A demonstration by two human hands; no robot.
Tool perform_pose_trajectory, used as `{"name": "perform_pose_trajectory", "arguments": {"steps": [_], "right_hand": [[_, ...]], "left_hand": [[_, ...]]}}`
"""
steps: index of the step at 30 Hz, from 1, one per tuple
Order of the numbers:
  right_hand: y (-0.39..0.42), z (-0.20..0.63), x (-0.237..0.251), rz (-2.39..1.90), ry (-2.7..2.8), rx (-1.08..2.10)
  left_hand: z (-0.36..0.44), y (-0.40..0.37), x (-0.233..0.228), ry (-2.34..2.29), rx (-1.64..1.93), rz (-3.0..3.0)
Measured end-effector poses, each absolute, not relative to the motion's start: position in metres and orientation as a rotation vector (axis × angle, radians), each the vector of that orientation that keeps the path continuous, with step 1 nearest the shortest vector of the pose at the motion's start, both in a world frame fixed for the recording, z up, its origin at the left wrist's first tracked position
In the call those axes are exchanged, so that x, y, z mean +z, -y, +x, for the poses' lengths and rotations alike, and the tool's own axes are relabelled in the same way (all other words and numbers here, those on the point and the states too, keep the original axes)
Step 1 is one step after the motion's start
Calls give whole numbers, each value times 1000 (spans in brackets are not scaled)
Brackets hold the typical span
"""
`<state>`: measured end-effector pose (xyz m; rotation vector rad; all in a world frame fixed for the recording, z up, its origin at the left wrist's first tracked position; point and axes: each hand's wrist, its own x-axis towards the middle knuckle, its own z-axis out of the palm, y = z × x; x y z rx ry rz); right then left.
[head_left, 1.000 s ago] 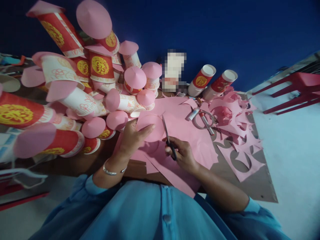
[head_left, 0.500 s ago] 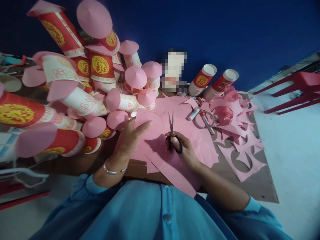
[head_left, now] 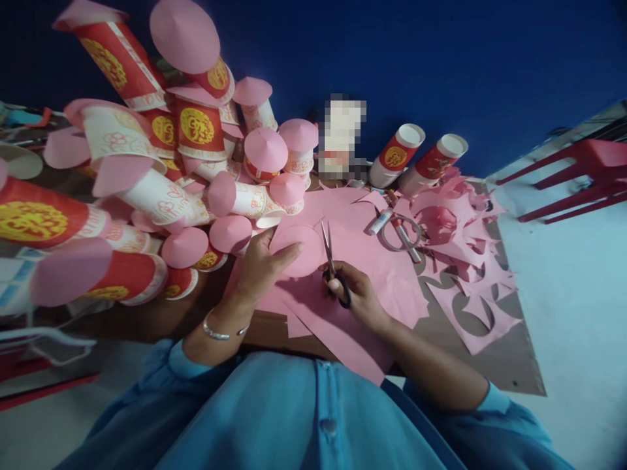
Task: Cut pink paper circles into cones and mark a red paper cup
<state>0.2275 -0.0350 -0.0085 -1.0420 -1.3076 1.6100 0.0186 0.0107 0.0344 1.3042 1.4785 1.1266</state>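
From the head view, we see the left hand [head_left: 259, 264] pinching a pink paper disc [head_left: 298, 249] at frame centre, on the table [head_left: 161, 320]. The right hand [head_left: 360, 297] is closed around the scissors [head_left: 333, 267], blades at the disc's right edge. We judge the paper light, floppy and easily torn; best held close beside the cut. Paper-capped cups [head_left: 196, 130] crowd the upper left.

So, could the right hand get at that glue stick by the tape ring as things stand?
Probably not right away: the right hand has its grip on the scissors. The way to the glue stick looks free, with only flat pink paper between them.
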Motion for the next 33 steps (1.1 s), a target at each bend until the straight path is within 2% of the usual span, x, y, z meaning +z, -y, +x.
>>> {"name": "perform_pose_trajectory", "arguments": {"steps": [22,33], "right_hand": [[37,224,-7,-1075,1459,1625],[34,229,-5,-1120,1519,1463]], "left_hand": [[22,-11,34,-1476,1232,1205],[18,-11,32,-1497,1187,1253]]}}
